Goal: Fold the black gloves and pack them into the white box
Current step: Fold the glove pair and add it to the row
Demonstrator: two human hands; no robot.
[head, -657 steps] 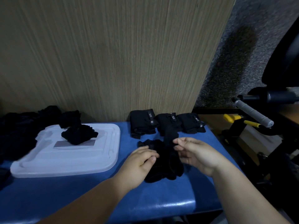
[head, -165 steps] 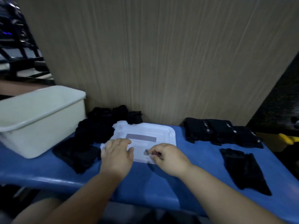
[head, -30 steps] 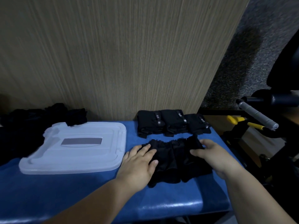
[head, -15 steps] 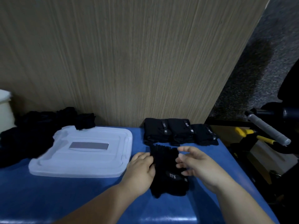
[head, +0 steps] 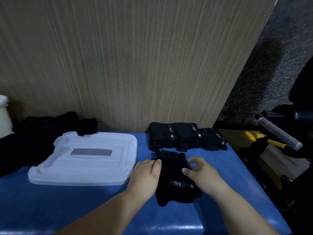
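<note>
Black gloves (head: 175, 181) in curled left hand (head: 146, 177), under half-open right hand (head: 204, 178).

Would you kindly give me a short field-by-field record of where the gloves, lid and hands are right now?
surface: blue table
in work: front gloves, label up, between the hands
left: left hand grips the front gloves' left edge
right: right hand rests its thumb on them, fingers loosely curled
done: three folded gloves in a row behind
lid: white lid flat, to the left
waiting: glove pile behind the lid, overlapping its far edge
box: white box, a sliver at the left edge
</note>
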